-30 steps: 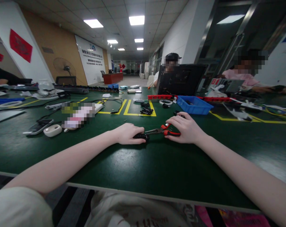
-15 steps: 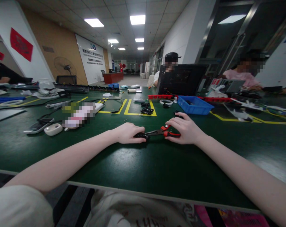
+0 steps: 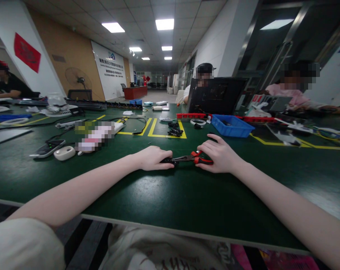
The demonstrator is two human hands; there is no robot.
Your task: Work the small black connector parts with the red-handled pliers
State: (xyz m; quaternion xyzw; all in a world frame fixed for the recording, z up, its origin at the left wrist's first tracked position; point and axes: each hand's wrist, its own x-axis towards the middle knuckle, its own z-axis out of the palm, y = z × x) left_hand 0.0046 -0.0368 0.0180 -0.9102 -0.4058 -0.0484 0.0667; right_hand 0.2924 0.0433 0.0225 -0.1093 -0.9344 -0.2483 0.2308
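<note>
My left hand (image 3: pixel 155 158) is closed on a small black part (image 3: pixel 168 161), held just above the green table (image 3: pixel 158 198); its exact kind is too small to tell. My right hand (image 3: pixel 219 154) grips red-and-black needle-nose pliers (image 3: pixel 193 156) by the handles, index finger raised a little. The pliers' long grey jaws point left and meet the black part at my left fingertips. Whether the jaws are closed on it, I cannot tell. Beyond my hands, several similar black pieces (image 3: pixel 174 130) lie in a loose pile inside a yellow taped outline.
A blue bin (image 3: pixel 232 126) stands behind my right hand, near a coiled white cable (image 3: pixel 198 122) and a large black monitor (image 3: pixel 217 95). Left lie a phone (image 3: pixel 48 149), a white rounded case (image 3: pixel 64 153) and cables. Other people sit around the table.
The pliers' handles have drawn slightly closer together as my right fingers squeeze. My left hand stays nearly in place. The view has shifted very slightly.
</note>
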